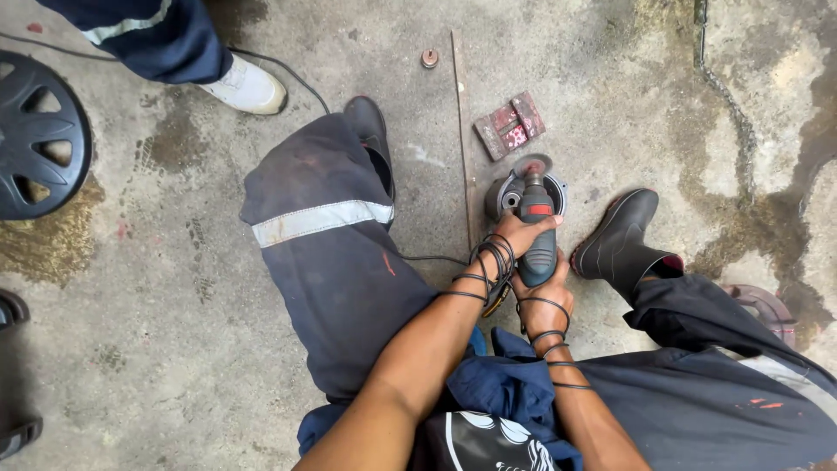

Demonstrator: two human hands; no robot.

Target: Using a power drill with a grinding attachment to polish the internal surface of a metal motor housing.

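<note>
Both hands' fingers (523,234) wrap closed around the angle grinder (536,228), left hand (516,237) ahead of right hand (544,296).

One head-worn view — looking steeply down, close over the lap and concrete floor (174,349).

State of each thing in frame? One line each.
Angle grinder: held in both hands, disc down on a round metal part.
Left hand: gripping grinder body, cord wrapped round wrist.
Right hand: gripping grinder rear.
Red block: lying flat on concrete.
Hubcap: lying flat.
</note>
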